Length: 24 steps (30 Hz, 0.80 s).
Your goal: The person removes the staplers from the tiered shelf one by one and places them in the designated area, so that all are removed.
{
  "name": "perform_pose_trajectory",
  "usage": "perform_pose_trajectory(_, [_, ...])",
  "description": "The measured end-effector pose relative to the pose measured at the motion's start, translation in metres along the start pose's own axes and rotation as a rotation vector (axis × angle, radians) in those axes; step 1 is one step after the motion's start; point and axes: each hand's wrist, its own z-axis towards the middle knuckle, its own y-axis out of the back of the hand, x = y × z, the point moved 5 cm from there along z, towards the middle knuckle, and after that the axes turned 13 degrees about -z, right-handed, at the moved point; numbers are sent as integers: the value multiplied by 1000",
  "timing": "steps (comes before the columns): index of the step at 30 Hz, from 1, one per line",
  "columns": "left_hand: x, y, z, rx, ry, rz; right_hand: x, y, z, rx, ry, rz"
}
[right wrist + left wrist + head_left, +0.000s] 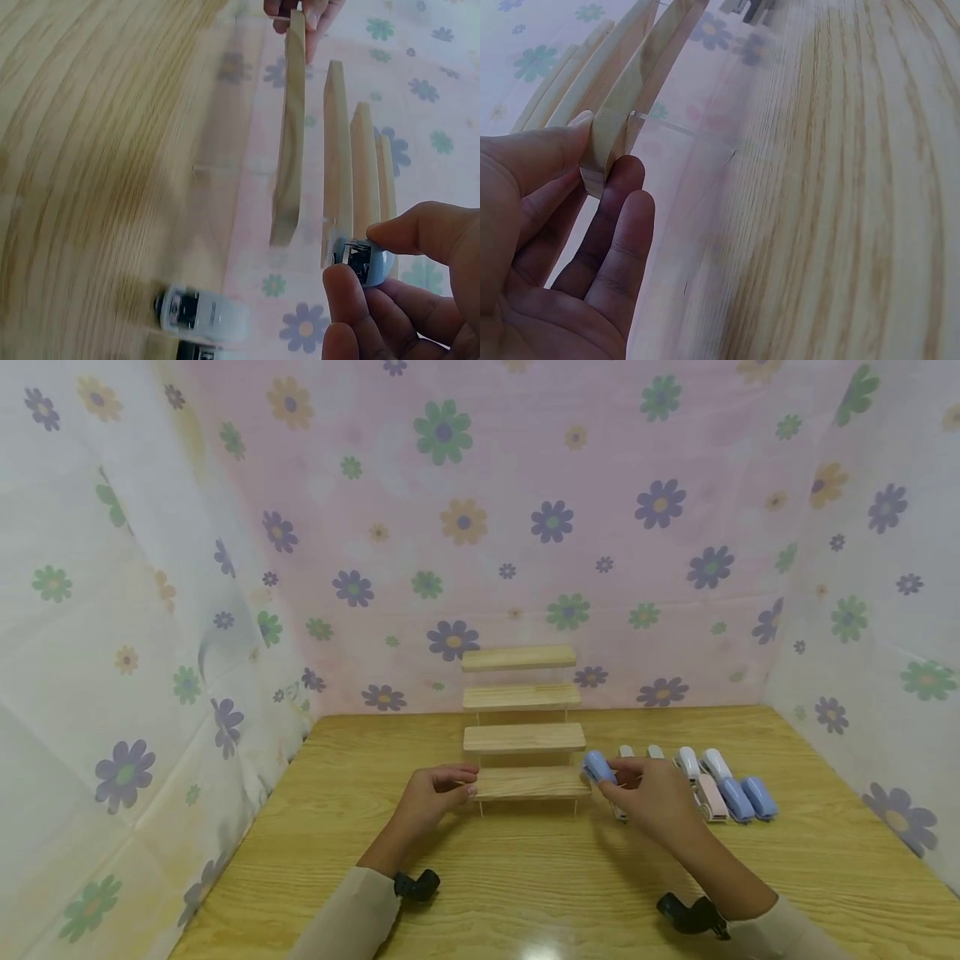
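A four-tiered wooden display stand [525, 739] with clear supports stands at the table's back middle. My left hand [435, 795] grips the left end of its lowest board [532, 783]; in the left wrist view the thumb lies on one face of that board [621, 97] and fingers on the other. My right hand [663, 802] pinches a blue mini stapler [597, 766] between thumb and fingers, beside the right end of the lowest board. The right wrist view shows the held stapler's [360, 259] metal inside, near the ends of the upper boards.
Right of the stand, several mini staplers lie in rows on the wooden table [480, 877]: white [686, 762], pink [710, 797] and blue [760, 797]. Part of a pale one [619, 812] shows beneath my right hand. Flowered cloth [510, 543] encloses the back and sides.
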Motion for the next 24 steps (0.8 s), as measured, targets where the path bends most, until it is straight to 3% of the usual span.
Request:
perform_pose_trajectory(8, [1,0,0,20,-36,28,-23,15,-4,-10,-37,-49])
perform_pose_trajectory(13, [0,0,-1,7,-26,25,-41,25,-5,-42,-53,-59])
perform_pose_trajectory(24, [-1,0,-1,3,-25,29,-88,68,0,-96,-154,-116])
